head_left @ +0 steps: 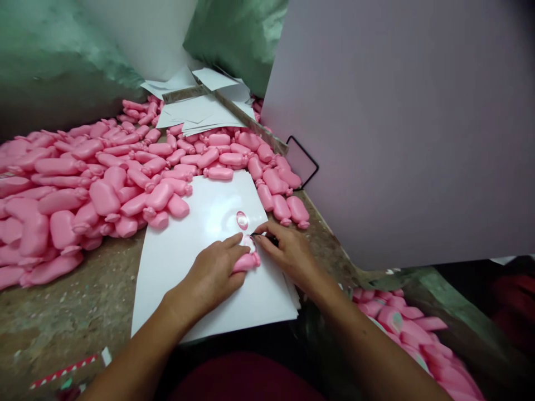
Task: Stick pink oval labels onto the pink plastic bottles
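Observation:
My left hand (pixel 217 267) is closed around a small pink plastic bottle (pixel 246 262), which lies on its side over a stack of white sheets (pixel 179 273). Its fingertips press beside a pale label (pixel 249 243) at the bottle's upper side. Pinched in my right hand (pixel 286 245) is a thin black tool (pixel 267 238), whose tip reaches to the label; its exact kind is hidden by the fingers. Just beyond both hands, an oval pink-and-white sticker (pixel 242 220) sits on the glossy top sheet.
A large heap of pink bottles (pixel 83 184) covers the worktable (pixel 100 284) to the left and back. Loose white papers (pixel 209 108) lie behind, under wooden strips (pixel 242 114). A big pale panel (pixel 397 128) stands at right. More pink bottles (pixel 405 328) fill a bag at lower right.

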Demonstrator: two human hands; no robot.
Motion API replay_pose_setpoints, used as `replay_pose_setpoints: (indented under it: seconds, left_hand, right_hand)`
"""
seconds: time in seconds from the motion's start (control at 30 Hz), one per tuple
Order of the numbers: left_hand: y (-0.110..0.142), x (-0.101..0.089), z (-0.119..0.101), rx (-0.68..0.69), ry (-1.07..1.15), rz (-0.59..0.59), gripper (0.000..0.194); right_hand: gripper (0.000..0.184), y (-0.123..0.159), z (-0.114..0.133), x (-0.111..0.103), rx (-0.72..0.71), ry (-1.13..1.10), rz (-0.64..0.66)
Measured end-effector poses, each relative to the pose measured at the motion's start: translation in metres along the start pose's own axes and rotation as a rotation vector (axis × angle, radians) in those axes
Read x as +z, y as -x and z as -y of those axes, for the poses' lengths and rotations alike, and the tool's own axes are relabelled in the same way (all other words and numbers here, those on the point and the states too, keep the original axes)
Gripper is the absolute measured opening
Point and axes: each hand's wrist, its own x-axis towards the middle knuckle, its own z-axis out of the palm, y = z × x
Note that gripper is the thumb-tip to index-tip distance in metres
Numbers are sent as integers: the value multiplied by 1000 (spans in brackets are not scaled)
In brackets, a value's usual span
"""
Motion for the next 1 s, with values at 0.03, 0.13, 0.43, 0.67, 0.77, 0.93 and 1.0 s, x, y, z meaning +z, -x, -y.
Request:
replay_pose_setpoints:
  seconds: [0.03,0.13,0.43,0.67,0.77,0.93,1.0]
  left_hand:
    - [1,-2,1,-35,94,-35,32]
    - [3,-7,3,-198,396,-130,32]
    - [0,-11,4,-488,933,-277,42]
    - [-1,-4,10,-467,976,-348,41]
    - [-1,-4,11,-454,998,-355,40]
    - [11,-6,-1,-368,1031,-413,41]
    - [22,-3,-10,-308,1064,-452,47]
  right_hand:
    - [13,1,0,-1,2,0,-2]
    - [12,2,-1,-1,6,30,-13]
    - [12,-7,4,6,50,28,-11]
    - [33,0,-1,0,295,-563,0]
    - [35,11,-4,-9,460,-981,-35]
    - [34,20,10,-24,408,-987,-51]
    - [31,22,23,-27,320,-897,-4]
